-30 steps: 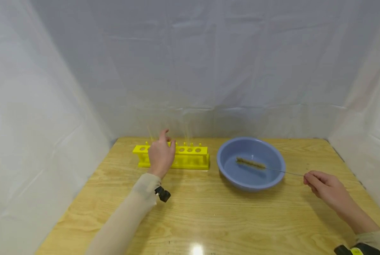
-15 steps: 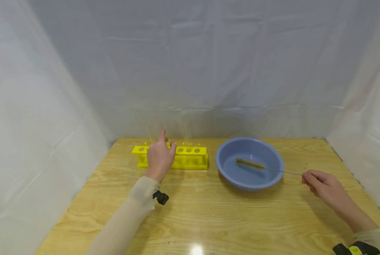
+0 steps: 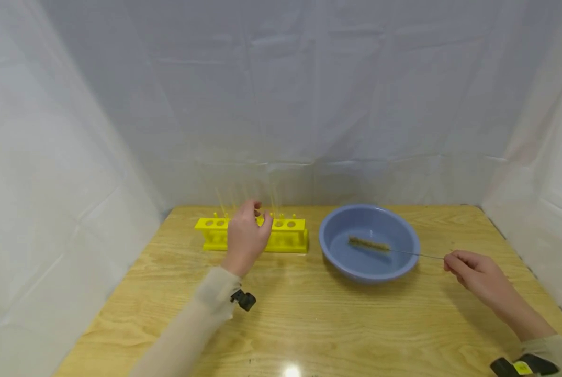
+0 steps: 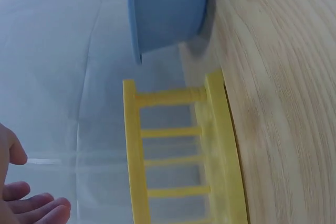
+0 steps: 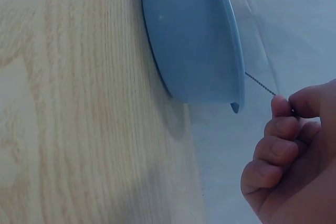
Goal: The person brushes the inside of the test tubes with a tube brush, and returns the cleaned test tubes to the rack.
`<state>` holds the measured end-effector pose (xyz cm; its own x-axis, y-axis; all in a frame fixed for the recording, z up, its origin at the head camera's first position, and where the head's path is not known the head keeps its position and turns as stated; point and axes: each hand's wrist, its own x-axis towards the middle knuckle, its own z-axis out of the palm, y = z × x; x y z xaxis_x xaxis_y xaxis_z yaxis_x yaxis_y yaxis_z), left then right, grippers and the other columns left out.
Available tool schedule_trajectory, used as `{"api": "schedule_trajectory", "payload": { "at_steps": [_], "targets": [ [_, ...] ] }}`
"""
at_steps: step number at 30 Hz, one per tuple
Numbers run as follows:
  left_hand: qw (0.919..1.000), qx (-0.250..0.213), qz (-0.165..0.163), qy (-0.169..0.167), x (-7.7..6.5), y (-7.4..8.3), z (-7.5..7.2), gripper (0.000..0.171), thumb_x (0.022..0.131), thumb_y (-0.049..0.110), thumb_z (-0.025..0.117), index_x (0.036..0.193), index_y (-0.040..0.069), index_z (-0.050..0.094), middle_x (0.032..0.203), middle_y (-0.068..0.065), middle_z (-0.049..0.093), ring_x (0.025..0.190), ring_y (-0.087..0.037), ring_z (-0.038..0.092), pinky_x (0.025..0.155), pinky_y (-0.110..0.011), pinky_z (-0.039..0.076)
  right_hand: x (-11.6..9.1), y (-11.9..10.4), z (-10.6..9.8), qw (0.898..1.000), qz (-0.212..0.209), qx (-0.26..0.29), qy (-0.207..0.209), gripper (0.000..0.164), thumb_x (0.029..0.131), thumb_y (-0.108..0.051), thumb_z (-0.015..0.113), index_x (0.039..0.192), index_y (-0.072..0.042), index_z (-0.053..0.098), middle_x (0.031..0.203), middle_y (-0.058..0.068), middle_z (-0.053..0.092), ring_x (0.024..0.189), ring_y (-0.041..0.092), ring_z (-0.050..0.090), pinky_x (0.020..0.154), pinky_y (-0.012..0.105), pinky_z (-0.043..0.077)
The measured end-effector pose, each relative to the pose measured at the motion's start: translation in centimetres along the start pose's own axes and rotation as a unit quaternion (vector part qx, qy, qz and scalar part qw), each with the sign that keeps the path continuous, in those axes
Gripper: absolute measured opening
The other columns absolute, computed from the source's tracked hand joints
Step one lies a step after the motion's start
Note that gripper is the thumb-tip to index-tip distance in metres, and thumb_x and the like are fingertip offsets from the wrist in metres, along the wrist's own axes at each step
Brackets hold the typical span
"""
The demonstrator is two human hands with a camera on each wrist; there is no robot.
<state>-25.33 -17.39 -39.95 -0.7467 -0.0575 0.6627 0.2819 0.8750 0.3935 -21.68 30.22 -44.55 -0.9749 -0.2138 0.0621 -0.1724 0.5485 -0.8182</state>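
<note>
My right hand (image 3: 479, 280) pinches the thin twisted wire handle of a test tube brush (image 3: 369, 244) between thumb and fingers. The brown bristles lie over the blue basin (image 3: 370, 267), and the wire crosses its right rim. In the right wrist view the twisted wire (image 5: 260, 83) runs from the fingertips past the basin's rim. My left hand (image 3: 247, 235) is over the yellow test tube rack (image 3: 288, 242), hiding its middle holes. Its thumb and fingers stand apart in the left wrist view, with a pale streak (image 4: 44, 161) beside the thumb tip.
Faint, pale upright streaks (image 3: 273, 196) like clear tubes rise behind the rack's yellow pegs. The basin stands right of the rack on a wooden table (image 3: 309, 314). White sheeting (image 3: 356, 104) encloses the back and both sides.
My left hand has shifted slightly right along the rack and drawn back a little, its raised index finger now lower. The right hand and brush have barely moved.
</note>
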Motion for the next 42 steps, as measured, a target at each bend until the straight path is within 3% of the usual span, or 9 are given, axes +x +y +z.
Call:
{"api": "schedule_trajectory", "payload": {
  "at_steps": [4,7,13,17,23,28,35,42],
  "targets": [
    [0.9971,-0.052,-0.039,-0.04,0.6,1.0,0.8,0.043,0.098,0.028,0.06,0.133,0.004,0.055,0.121,-0.015,0.065,0.107,-0.03,0.065,0.088,-0.047,0.056,0.2,0.0,0.0,0.998,-0.005,-0.053,0.022,0.042,0.109,-0.036,0.043,0.101,-0.001,0.064,0.076,0.006,0.053,0.06,0.014,0.044,0.052,0.031,0.039],
    [0.9921,-0.076,-0.068,-0.073,1.1,1.4,1.3,0.054,0.099,0.033,0.058,0.144,0.005,0.046,0.132,-0.016,0.06,0.118,-0.032,0.06,0.096,-0.051,0.052,0.3,-0.1,0.1,0.997,-0.01,-0.077,0.028,0.041,0.109,-0.035,0.044,0.101,-0.002,0.066,0.079,0.009,0.056,0.06,0.013,0.044,0.051,0.031,0.038],
    [0.9837,-0.108,-0.102,-0.101,1.9,1.4,2.0,0.056,0.102,0.039,0.057,0.147,0.009,0.043,0.134,-0.012,0.059,0.121,-0.029,0.059,0.1,-0.05,0.05,0.6,-0.5,0.2,0.996,-0.02,-0.084,0.014,0.041,0.108,-0.037,0.045,0.102,-0.003,0.065,0.075,0.007,0.054,0.057,0.014,0.043,0.049,0.032,0.038],
    [0.9841,-0.111,-0.095,-0.101,2.2,1.1,2.4,0.047,0.103,0.035,0.057,0.142,0.009,0.05,0.131,-0.011,0.063,0.118,-0.029,0.061,0.098,-0.047,0.052,0.9,-0.9,0.2,0.996,-0.019,-0.083,0.005,0.043,0.107,-0.042,0.046,0.098,-0.004,0.064,0.066,0.003,0.045,0.053,0.015,0.039,0.049,0.032,0.035],
    [0.9843,-0.128,-0.082,-0.09,2.3,1.0,2.7,0.037,0.105,0.029,0.053,0.136,0.009,0.054,0.118,-0.009,0.07,0.105,-0.023,0.068,0.089,-0.042,0.057,1.1,-1.3,0.4,0.996,-0.03,-0.083,0.006,0.038,0.105,-0.04,0.052,0.086,-0.007,0.06,0.066,0.002,0.044,0.054,0.015,0.039,0.05,0.032,0.033],
    [0.9844,-0.14,-0.074,-0.076,2.5,1.3,2.7,0.036,0.106,0.028,0.051,0.136,0.01,0.053,0.112,-0.006,0.069,0.098,-0.02,0.067,0.086,-0.039,0.057,1.2,-1.2,0.5,0.995,-0.031,-0.089,0.009,0.035,0.106,-0.034,0.051,0.097,-0.005,0.068,0.074,0.005,0.055,0.054,0.012,0.039,0.05,0.031,0.035],
    [0.9833,-0.169,-0.05,-0.044,3.5,2.0,2.0,0.038,0.107,0.033,0.048,0.138,0.01,0.051,0.11,-0.005,0.068,0.096,-0.019,0.066,0.084,-0.039,0.056,1.1,-1.3,0.4,0.996,-0.022,-0.083,-0.002,0.038,0.107,-0.033,0.049,0.11,-0.002,0.07,0.068,0.002,0.046,0.052,0.011,0.036,0.047,0.031,0.035],
    [0.9832,-0.181,-0.02,-0.013,4.3,3.0,0.9,0.038,0.107,0.033,0.048,0.137,0.01,0.052,0.111,-0.006,0.067,0.098,-0.019,0.067,0.086,-0.037,0.057,0.9,-1.4,0.5,0.996,-0.019,-0.089,-0.002,0.039,0.108,-0.033,0.046,0.115,-0.002,0.069,0.071,0.003,0.047,0.052,0.011,0.037,0.049,0.031,0.035]
  ]
}}
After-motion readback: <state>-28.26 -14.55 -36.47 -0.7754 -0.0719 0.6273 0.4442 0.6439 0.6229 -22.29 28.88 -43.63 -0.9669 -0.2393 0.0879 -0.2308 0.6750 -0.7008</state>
